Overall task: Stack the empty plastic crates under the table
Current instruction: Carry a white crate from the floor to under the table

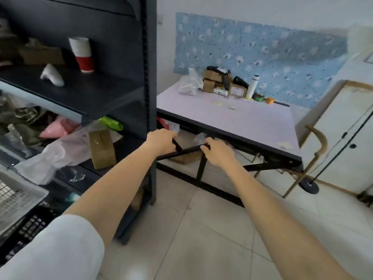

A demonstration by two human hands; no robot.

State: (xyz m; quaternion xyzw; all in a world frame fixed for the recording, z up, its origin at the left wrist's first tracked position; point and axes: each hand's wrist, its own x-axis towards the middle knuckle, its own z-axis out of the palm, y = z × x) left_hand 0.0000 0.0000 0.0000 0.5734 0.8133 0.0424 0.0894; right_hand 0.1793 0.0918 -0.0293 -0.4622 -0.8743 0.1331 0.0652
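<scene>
The tall dark shelving unit (149, 77) fills the left of the room. The pale-topped bench (232, 122) stands hard against it on the right, its far end heaped with small boxes. Low on the left, beside the person's arm, sit a pale mesh crate (18, 197) and, below it, a black crate (28, 231). Neither is under the bench yet.

Both arms reach ahead. The left hand (161, 141) and right hand (217, 153) each have a closed grip on a black bar (191, 151) just below the bench's near edge. Whether that is a crate rim or part of the frame, I can't tell. A brown box (187, 159) lies in the space beneath.

To my eye the job in hand is making room there. The person should keep both grips level, move the bar squarely, and check that the box doesn't block the spot where the crates must stack.
</scene>
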